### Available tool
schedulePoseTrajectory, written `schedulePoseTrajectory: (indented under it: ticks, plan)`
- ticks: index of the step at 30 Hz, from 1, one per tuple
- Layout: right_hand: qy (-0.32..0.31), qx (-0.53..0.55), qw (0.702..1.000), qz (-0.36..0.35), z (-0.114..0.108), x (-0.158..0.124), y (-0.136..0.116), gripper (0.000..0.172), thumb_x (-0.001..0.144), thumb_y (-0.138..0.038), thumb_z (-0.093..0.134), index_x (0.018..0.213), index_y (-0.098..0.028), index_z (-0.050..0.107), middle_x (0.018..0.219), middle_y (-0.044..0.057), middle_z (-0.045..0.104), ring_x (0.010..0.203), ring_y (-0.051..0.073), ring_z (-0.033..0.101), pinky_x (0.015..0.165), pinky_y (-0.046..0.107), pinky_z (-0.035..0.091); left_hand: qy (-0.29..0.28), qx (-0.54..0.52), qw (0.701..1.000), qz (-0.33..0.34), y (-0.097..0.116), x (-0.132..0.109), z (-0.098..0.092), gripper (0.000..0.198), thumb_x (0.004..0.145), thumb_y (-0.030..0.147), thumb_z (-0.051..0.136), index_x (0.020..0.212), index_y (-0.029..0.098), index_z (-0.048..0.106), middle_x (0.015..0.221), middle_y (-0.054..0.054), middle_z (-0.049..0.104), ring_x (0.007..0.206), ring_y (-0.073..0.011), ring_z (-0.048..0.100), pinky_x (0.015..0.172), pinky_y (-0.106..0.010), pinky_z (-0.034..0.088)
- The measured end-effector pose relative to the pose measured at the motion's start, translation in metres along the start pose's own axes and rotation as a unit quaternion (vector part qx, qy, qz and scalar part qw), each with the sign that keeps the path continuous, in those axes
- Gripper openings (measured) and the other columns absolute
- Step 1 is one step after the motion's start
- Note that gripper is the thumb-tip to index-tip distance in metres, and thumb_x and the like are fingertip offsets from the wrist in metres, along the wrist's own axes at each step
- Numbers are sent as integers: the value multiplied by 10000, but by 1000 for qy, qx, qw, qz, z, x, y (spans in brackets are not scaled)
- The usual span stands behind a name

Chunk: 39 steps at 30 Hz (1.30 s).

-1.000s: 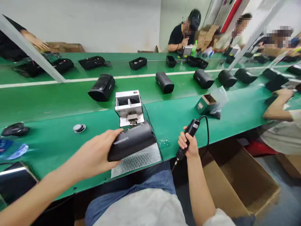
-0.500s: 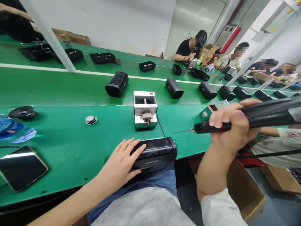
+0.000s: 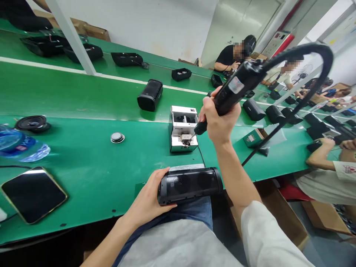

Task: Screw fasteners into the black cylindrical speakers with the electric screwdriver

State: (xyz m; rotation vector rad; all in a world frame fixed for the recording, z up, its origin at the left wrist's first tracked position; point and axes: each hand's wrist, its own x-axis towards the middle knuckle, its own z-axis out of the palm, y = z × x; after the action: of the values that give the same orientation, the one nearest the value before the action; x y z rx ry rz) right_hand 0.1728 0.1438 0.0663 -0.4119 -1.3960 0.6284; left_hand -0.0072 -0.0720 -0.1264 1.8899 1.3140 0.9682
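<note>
Holding the black speaker (image 3: 191, 183) by one end, the left hand (image 3: 151, 194) curls around it; the right hand (image 3: 221, 118) grips a corded electric screwdriver (image 3: 233, 89), its slanted bit (image 3: 193, 137) at the white feeder (image 3: 176, 142) beyond the left hand. With support at one end only, near the edge of the surface (image 3: 83, 167), the speaker could roll off; the slant might make the bit slip. The speaker's long axis extends rightward from the left hand, glossy side upward.
</note>
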Motion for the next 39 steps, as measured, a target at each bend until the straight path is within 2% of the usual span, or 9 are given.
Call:
schedulePoseTrajectory:
  ticks: [5,9,15,20,25,29,33,36,39]
  plan:
    - [20,-26,999,-1,6,3,15,403,1012,-537,837,1067,-233,578,668,-93,467,443,62,469,434,233,433,13,-2,1000,-7,-9,3,7,1310,858,310,964,1822,395,82,1700,-181,497,1559,-432,601,1274,-655,558]
    - [11,-14,1000,5,1,2,11,400,996,-513,861,1070,-232,587,661,-98,431,443,66,469,431,231,421,10,-9,1000,-18,-9,1,10,1339,856,352,978,1828,369,56,1714,-201,482,1587,-449,574,1285,-661,544]
    - [-8,-1,997,78,5,-11,-36,265,928,-322,824,1058,-246,606,627,-95,426,438,82,437,415,247,361,8,-23,1000,-7,-5,3,9,1328,848,405,1001,1816,352,92,1722,-205,467,1613,-459,537,1310,-665,519]
    - [-30,39,995,91,29,-24,-79,206,938,-242,779,1063,-250,616,630,-81,428,439,88,432,416,250,352,2,-36,999,-9,-5,4,10,1343,835,387,1015,1813,342,94,1751,-215,437,1648,-466,493,1318,-673,508]
    - [-61,65,991,97,48,-31,-98,164,1006,-157,721,1103,-245,623,638,-79,448,452,85,461,442,244,420,5,-44,999,-6,-5,4,11,1354,816,370,1028,1811,328,111,1767,-227,422,1654,-473,486,1320,-681,507]
    - [-87,89,987,101,58,-41,-94,152,1033,-150,729,1126,-238,648,660,-82,497,467,78,488,459,245,449,11,-49,999,1,-3,5,11,1344,799,344,1036,1801,316,141,1759,-224,420,1658,-471,469,1332,-689,490]
    - [-120,74,978,154,65,-66,-71,187,1018,-213,779,1104,-235,615,701,-85,542,472,82,534,457,237,461,14,-73,997,3,-3,7,11,1265,787,314,1035,1767,298,235,1707,-209,465,1623,-463,487,1326,-697,487]
    - [-127,55,972,190,66,-85,-54,255,996,-299,796,1022,-213,558,702,-73,542,461,80,516,440,234,458,18,-97,995,-5,-4,8,11,1180,777,278,1029,1726,279,327,1662,-198,507,1573,-455,525,1309,-692,499]
    - [-129,49,970,198,62,-93,-48,308,989,-332,836,1028,-204,558,735,-57,576,487,78,529,460,233,481,23,-105,994,-9,-4,7,12,1185,750,281,1053,1707,281,354,1629,-192,530,1545,-454,542,1290,-695,513]
